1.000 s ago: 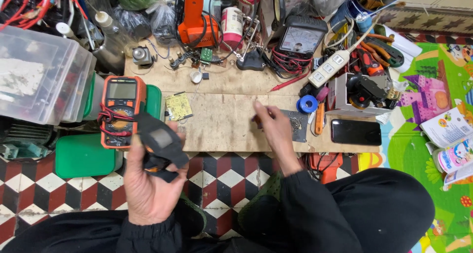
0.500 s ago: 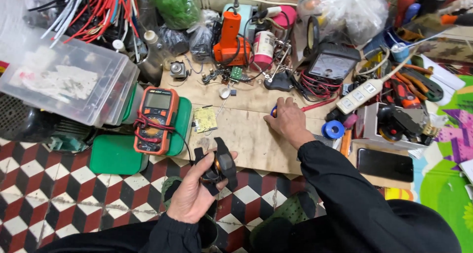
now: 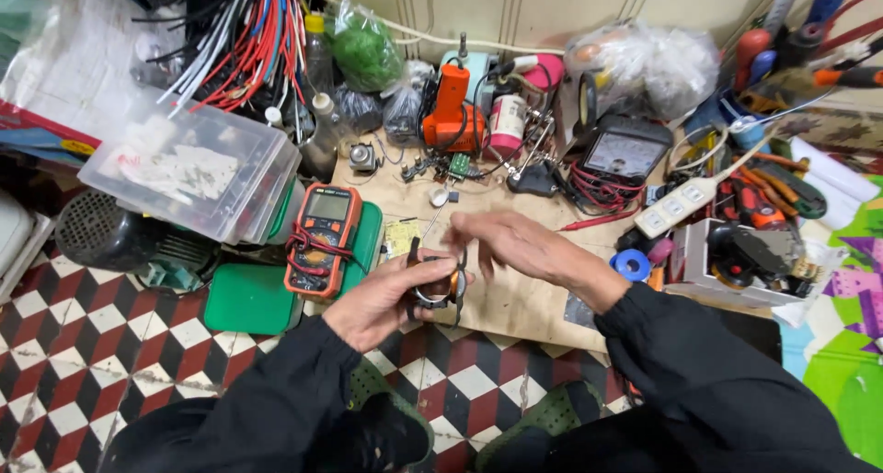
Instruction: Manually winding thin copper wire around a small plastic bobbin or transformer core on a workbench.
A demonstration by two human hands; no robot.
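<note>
My left hand (image 3: 382,298) grips a small black device with orange parts (image 3: 437,284), held over the front edge of a low wooden board (image 3: 515,298). My right hand (image 3: 515,248) hovers just right of it, fingers apart and blurred, tips close to the device's top; whether it touches is unclear. An orange multimeter (image 3: 322,238) with red leads lies on a green box lid (image 3: 258,298) to the left of my left hand.
A clear plastic bin (image 3: 198,174) stands at left under a bundle of red and white wires (image 3: 244,40). An orange tool (image 3: 452,114), an analogue meter (image 3: 627,151), a white power strip (image 3: 685,201), blue tape roll (image 3: 632,264) and pliers crowd the back and right. Checkered floor below.
My left hand has lifted the black device up over the board's front edge. My right hand has left the board surface and come to the device. The view has shifted.
</note>
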